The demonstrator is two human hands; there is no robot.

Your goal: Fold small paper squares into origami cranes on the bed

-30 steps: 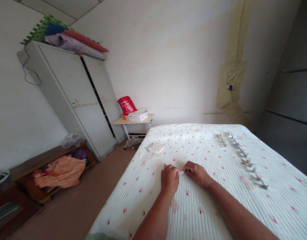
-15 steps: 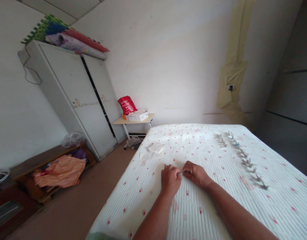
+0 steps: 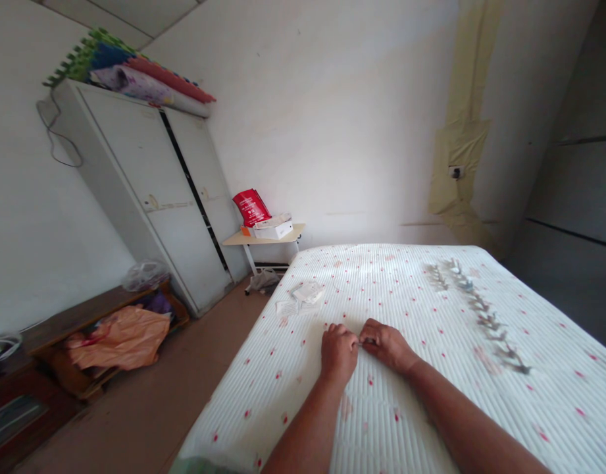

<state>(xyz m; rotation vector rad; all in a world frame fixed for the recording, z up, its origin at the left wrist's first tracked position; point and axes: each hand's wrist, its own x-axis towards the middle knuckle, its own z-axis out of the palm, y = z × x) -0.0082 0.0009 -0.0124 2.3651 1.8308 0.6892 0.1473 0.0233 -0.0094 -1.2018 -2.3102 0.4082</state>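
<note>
My left hand (image 3: 339, 351) and my right hand (image 3: 385, 344) meet close together just above the mattress (image 3: 366, 421), which has a white ribbed cover with red dots. Both are closed in a pinch, with a narrow gap between the fingertips. Something small and thin, greyish, shows in that gap; its kind is too small to make out. To the right, a row of small grey-brown pieces (image 3: 487, 319) runs diagonally over the cover. Clear plastic packets with white paper (image 3: 305, 294) lie beyond my left hand.
A small table (image 3: 233, 241) carries a red bag (image 3: 252, 207) and a white box (image 3: 274, 228). On the left stand a grey cabinet (image 3: 135, 164) with rolled mats (image 3: 154, 85) on top, and a low wooden shelf (image 3: 50, 322) with an orange plastic bag (image 3: 122, 339).
My left hand has shifted very slightly right, and the gap between my fingertips is a little narrower. Nothing else has visibly moved.
</note>
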